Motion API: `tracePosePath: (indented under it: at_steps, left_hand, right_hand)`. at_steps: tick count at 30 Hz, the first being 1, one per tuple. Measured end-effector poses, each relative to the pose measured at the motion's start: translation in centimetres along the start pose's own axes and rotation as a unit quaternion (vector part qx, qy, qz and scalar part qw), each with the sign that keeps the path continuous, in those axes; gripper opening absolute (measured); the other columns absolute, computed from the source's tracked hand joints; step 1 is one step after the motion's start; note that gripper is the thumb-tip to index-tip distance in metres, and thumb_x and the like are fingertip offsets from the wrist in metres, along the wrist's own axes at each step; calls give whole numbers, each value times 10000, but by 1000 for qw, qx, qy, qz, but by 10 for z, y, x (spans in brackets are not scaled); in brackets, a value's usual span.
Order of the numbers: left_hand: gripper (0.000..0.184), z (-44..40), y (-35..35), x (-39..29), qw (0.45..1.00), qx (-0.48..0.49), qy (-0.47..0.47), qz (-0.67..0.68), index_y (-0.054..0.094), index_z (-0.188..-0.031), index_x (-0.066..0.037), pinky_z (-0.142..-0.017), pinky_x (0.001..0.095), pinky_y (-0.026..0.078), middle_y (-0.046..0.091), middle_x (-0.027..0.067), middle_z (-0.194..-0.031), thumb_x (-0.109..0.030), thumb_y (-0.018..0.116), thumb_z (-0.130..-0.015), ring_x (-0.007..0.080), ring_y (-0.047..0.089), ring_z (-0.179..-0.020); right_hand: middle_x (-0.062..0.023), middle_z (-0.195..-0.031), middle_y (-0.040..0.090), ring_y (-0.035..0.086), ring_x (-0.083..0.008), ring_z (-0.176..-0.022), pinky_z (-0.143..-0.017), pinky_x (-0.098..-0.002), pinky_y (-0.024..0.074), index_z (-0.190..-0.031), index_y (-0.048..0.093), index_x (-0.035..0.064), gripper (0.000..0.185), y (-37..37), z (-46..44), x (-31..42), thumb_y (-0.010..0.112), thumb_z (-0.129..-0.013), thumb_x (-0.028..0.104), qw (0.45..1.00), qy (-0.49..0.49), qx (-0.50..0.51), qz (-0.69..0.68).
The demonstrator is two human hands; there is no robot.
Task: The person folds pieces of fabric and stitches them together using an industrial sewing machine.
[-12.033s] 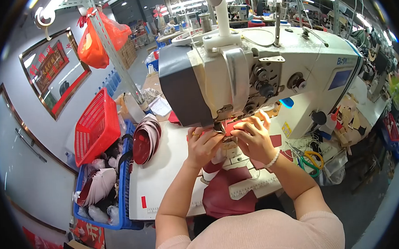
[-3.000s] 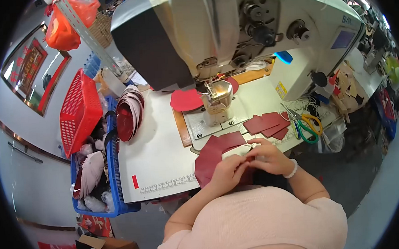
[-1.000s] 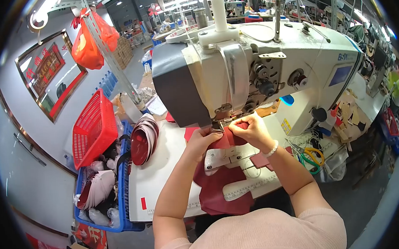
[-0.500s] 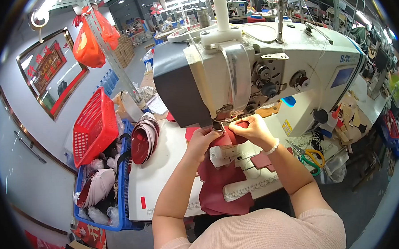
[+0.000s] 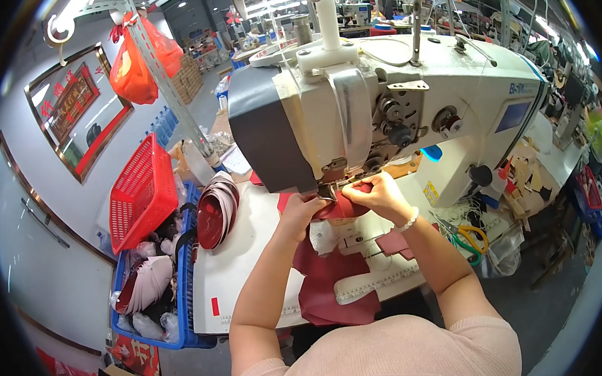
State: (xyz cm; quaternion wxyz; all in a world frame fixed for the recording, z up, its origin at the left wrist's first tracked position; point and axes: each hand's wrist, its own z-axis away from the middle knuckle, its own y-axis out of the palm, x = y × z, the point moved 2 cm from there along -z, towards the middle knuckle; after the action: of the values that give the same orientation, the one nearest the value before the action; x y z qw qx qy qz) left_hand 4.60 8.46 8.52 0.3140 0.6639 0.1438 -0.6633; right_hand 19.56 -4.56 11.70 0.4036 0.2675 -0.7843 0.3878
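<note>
Under the head of a large white sewing machine [image 5: 444, 74] lies a dark red leather piece [image 5: 344, 207], curved at the needle area. My left hand [image 5: 301, 213] pinches its left side, thumb close to the presser foot [image 5: 328, 190]. On the other side my right hand [image 5: 380, 196], with a white bead bracelet at the wrist, grips the same piece with fingers closed. The needle itself is hidden by the machine and my fingers. More flat red leather pieces [image 5: 339, 297] lie below on the table, beside a white ruler-marked arm [image 5: 376, 283]. A smaller red piece [image 5: 394, 244] sits right of it.
Stacked curved red pieces [image 5: 211, 215] stand left on the white table [image 5: 250, 257]. Beyond them are a red basket [image 5: 143, 195] and a blue crate [image 5: 184, 280] with wrapped items. Scissors [image 5: 474, 237] with orange and green handles lie at the right, near tangled thread.
The red leather piece has turned and its front flap now looks more curved and shorter. Both hands have shifted slightly left with it, still gripping. The view has moved a little.
</note>
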Motion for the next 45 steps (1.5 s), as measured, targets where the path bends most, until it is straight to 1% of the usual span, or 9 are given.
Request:
tracePosePath:
  at_steps: [4,7,11,14,15,22,32,40,45]
  left_hand:
    - [223,5,-1,9,982,-36,135,-125,624,-988,-28,-698,268,439,623,36,-882,-91,683,-783,132,543,-739]
    - [321,43,9,-3,732,-124,526,-416,618,-1033,-98,-848,357,416,601,49,-995,-104,712,-727,214,547,-917]
    - [332,54,28,3,610,-159,571,-525,659,-982,-151,-926,412,373,614,7,-1042,-73,725,-666,248,530,-1062]
    - [259,50,25,-4,660,-161,556,-479,692,-889,-149,-918,398,376,652,-24,-937,-45,727,-654,237,566,-992]
    - [213,48,25,-6,748,-149,506,-402,704,-814,-155,-911,387,380,665,-50,-856,-30,734,-643,224,589,-904]
    - [241,62,31,-7,608,-143,568,-536,707,-825,-186,-949,413,376,672,-59,-889,-66,747,-619,209,597,-921]
    - [292,38,18,-11,604,-153,584,-520,700,-829,-178,-847,392,398,659,-34,-862,-40,753,-577,217,602,-869]
    - [187,20,0,15,612,-150,595,-500,645,-830,-134,-873,398,365,634,-21,-872,-101,685,-651,214,571,-888]
    - [183,71,4,42,555,43,493,-669,642,-895,-121,-996,458,319,626,-8,-936,-116,630,-713,208,571,-970]
  right_hand:
    - [-53,-717,595,561,-202,-782,-744,-317,462,-792,682,44,241,0,19,2,800,-712,238,948,-185,-175,192]
    - [-44,-974,577,530,-260,-991,-926,-445,381,-968,667,159,350,-3,44,1,801,-652,230,903,-337,-168,209]
    - [7,-1045,595,535,-242,-1064,-1010,-494,342,-1012,672,198,351,3,52,-9,745,-669,185,837,-409,-162,325]
    - [52,-1055,608,533,-214,-1079,-1012,-496,337,-991,683,214,323,-1,53,-5,722,-675,161,827,-422,-152,339]
    - [79,-1038,619,533,-193,-1085,-1014,-493,328,-969,690,221,290,-2,54,-2,722,-686,165,831,-412,-148,342]
    - [77,-1030,629,536,-198,-1069,-1005,-499,318,-950,686,225,235,-2,56,-3,707,-721,175,841,-400,-153,330]
    - [56,-1047,604,545,-223,-989,-974,-497,314,-1006,640,204,286,-9,32,9,678,-730,138,868,-358,-87,331]
    - [7,-774,591,538,-225,-823,-882,-436,298,-1089,645,226,380,-8,17,1,634,-761,33,907,-304,-61,285]
    - [-108,-1228,549,566,-307,-1017,-849,-402,466,-1056,644,118,345,-34,24,5,669,-726,23,863,-434,96,240]
